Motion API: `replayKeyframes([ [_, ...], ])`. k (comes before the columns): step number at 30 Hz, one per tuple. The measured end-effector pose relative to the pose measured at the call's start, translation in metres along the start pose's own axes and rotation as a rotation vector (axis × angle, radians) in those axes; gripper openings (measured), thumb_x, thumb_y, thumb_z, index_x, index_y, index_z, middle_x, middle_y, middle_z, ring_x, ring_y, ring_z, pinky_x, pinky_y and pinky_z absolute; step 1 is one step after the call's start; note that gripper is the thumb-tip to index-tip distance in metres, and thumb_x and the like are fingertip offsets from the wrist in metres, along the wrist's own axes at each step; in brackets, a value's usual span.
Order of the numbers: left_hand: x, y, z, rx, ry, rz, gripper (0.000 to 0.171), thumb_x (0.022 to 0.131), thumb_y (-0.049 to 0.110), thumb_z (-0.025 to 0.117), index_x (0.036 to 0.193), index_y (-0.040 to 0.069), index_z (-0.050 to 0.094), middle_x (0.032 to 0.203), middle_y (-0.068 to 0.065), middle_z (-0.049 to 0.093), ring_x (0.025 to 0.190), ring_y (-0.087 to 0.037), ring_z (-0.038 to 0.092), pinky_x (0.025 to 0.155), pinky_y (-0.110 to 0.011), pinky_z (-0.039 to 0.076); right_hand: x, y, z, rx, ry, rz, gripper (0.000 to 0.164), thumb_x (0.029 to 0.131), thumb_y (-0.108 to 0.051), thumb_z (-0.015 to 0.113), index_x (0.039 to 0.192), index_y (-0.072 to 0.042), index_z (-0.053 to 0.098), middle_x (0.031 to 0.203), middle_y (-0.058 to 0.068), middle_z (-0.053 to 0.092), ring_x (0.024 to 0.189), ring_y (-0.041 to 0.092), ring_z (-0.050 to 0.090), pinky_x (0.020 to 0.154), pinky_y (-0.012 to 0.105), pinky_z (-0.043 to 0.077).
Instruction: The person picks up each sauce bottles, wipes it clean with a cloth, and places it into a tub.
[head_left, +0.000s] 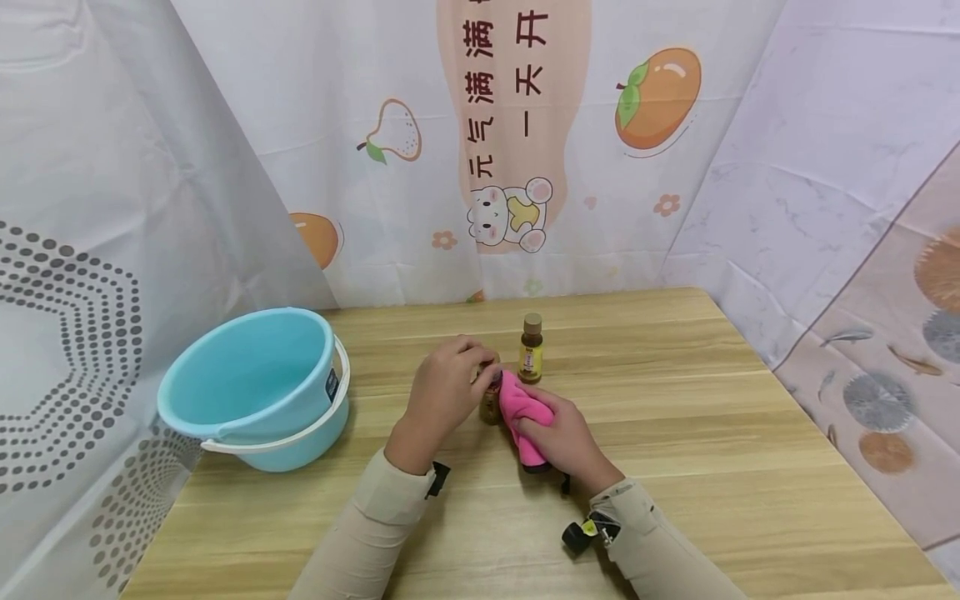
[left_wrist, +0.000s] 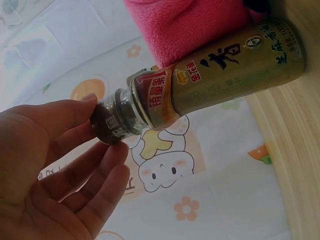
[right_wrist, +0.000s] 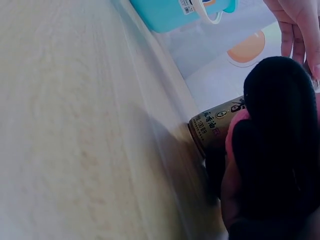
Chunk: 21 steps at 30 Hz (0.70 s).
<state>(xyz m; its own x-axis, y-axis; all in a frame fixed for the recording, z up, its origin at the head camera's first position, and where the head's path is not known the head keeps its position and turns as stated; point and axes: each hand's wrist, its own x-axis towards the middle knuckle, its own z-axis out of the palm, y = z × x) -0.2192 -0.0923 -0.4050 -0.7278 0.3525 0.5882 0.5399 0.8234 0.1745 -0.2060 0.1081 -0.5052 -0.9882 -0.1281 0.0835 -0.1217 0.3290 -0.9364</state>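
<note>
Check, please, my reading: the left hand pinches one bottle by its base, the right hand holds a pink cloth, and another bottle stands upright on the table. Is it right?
Not quite: the left hand pinches that bottle by its cap, not its base, as the left wrist view shows. The rest of your statement holds.

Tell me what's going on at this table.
A person's left hand pinches the brown cap of a small sesame-oil bottle; the cap is on the neck. The right hand holds a pink fleecy cloth up against the bottle's side. A second bottle, with a yellow label and its cap on, stands just beyond. A light-blue bucket sits off to the left.
</note>
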Motion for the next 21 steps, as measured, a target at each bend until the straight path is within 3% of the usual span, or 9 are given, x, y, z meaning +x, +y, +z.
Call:
replayKeyframes([
  [13, -0.0004, -0.0017, 0.0003, -0.017, 0.023, 0.058, 0.008, 0.093, 0.018, 0.079, 0.097, 0.011, 0.082, 0.102, -0.002, 0.076, 0.097, -0.019, 0.073, 0.087, -0.034, 0.061, -0.0032, -0.0021, -0.0002, 0.121, 0.033, -0.11, 0.058, 0.09, -0.019, 0.081, 0.143, -0.032, 0.062, 0.134, 0.008, 0.068, 0.095, 0.022, 0.069, 0.077, 0.032, 0.061],
  [21, -0.0006, -0.0044, 0.002, -0.021, 0.025, 0.077, 0.009, 0.092, 0.016, 0.078, 0.098, 0.01, 0.082, 0.104, -0.003, 0.077, 0.099, -0.02, 0.073, 0.088, -0.033, 0.061, -0.0046, -0.0028, -0.0012, 0.179, 0.025, -0.202, 0.06, 0.092, -0.012, 0.079, 0.145, -0.033, 0.06, 0.141, 0.008, 0.064, 0.102, 0.025, 0.069, 0.079, 0.033, 0.062],
])
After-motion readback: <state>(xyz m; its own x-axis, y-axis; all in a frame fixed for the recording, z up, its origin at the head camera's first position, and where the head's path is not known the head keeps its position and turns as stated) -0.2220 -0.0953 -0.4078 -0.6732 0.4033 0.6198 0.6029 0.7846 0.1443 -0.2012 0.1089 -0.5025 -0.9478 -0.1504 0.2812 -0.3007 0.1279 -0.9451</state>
